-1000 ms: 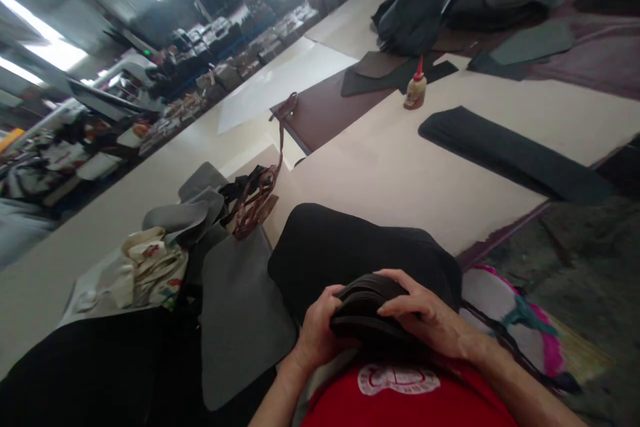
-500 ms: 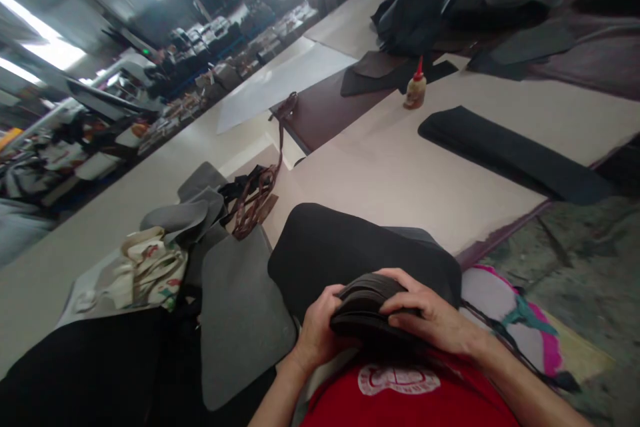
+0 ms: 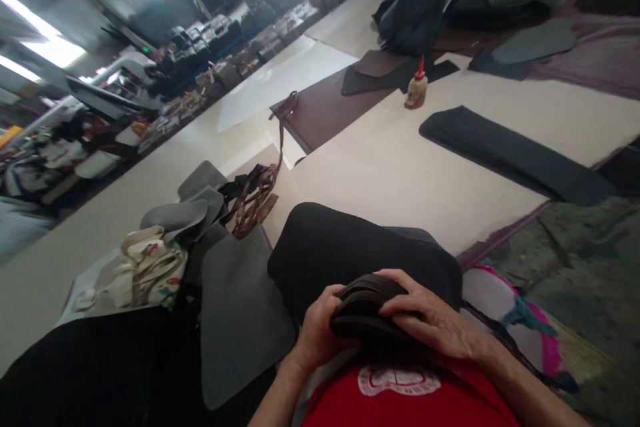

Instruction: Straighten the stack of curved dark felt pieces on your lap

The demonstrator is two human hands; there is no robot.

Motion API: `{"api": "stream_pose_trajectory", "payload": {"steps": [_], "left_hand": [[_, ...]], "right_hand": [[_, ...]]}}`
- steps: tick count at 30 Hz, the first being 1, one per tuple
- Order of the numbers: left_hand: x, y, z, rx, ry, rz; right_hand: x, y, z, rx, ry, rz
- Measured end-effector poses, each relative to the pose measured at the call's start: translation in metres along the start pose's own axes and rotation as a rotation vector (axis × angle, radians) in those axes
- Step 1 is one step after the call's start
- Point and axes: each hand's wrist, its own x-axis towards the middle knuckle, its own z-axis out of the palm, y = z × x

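Observation:
Close to my body I hold a curved stack of dark, rounded-edge sheet pieces (image 3: 367, 307); their exact material I cannot make out. My left hand (image 3: 323, 323) wraps round the stack's left end. On the opposite side my right hand (image 3: 425, 313) grips it, with fingers laid over the top layers. Just beyond the stack lies a large black panel (image 3: 330, 240) with rounded corners, at the table's near edge. To the left of my left hand is a grey panel (image 3: 243, 320) lying flat.
A glue bottle (image 3: 416, 88) with a red nozzle stands on the pale table (image 3: 360, 167). Right of it lies a long black folded piece (image 3: 515, 153). Brown straps (image 3: 255, 197), a printed cloth (image 3: 155, 267) and grey pieces (image 3: 175, 215) lie to the left.
The fingers of my right hand have shifted slightly over the stack, drawing closer together. The stack stays in both hands, and the things on the table have not moved.

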Motion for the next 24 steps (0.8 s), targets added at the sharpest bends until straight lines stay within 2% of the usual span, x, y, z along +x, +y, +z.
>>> {"api": "stream_pose_trajectory", "payload": {"steps": [5, 13, 18, 24], "left_hand": [[0.0, 0.0, -0.001, 0.005, -0.021, -0.018], [-0.001, -0.002, 0.001, -0.011, -0.005, -0.002], [0.0, 0.0, 0.0, -0.003, -0.007, -0.005], [0.0, -0.001, 0.0, -0.009, -0.006, 0.0]], "right_hand": [[0.001, 0.001, 0.0, 0.044, 0.007, 0.041], [0.001, 0.004, 0.003, 0.059, 0.048, 0.0], [-0.002, 0.011, 0.011, -0.018, 0.112, -0.042], [-0.002, 0.002, 0.004, 0.0, 0.026, -0.023]]}}
